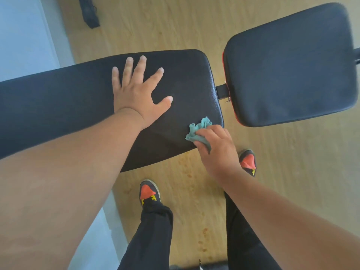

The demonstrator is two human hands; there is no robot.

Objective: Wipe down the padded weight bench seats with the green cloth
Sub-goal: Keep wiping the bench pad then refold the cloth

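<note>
A long black padded bench pad runs from the left edge to the middle of the head view. A second, squarer black seat pad with a red edge sits to its right, joined by a short black bracket. My left hand lies flat on the long pad with fingers spread, holding nothing. My right hand is closed on a crumpled green cloth and presses it on the near right corner of the long pad.
Light wooden floor lies under the bench, with brownish stains near my feet. My two black shoes with orange toes stand close to the bench's near side. A black strap-like object lies at the top left. A pale wall borders the left.
</note>
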